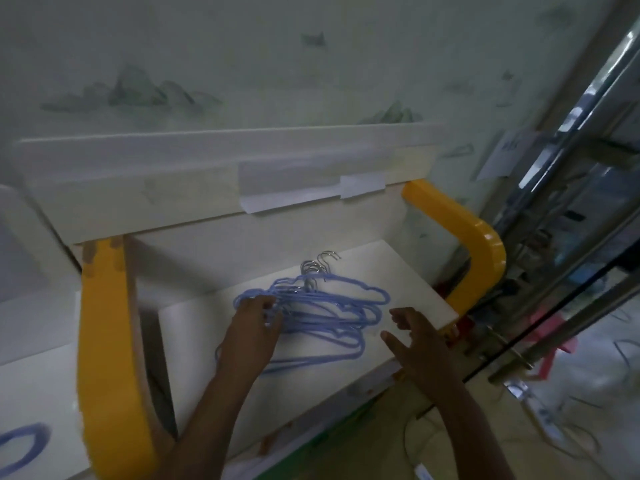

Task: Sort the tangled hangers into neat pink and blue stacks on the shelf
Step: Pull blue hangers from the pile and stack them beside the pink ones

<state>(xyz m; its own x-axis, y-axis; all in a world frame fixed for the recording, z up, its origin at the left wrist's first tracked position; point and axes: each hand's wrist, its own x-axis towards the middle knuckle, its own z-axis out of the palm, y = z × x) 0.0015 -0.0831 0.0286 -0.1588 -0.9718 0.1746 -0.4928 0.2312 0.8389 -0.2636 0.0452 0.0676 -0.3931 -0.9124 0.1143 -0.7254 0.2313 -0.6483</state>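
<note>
Blue hangers [322, 317] lie in a loose pile on the white shelf [408, 282], mid-shelf toward the front edge, metal hooks [317, 266] bunched at the back. Long axis of the pile runs left to right along the shelf.

Left hand [254, 327] is on the pile's left end, grip curled around several wires there. Right hand [415, 337] hovers just beside the pile's right end, near the front right corner, fingers spread, holding nothing, not touching.

Judgement: the pile sits between the two hands. The left is already on it; the right needs only a short reach leftward to square the stack.

No pink stack visible on this shelf; something pink [550, 327] shows beyond the right edge, blurred.
</note>
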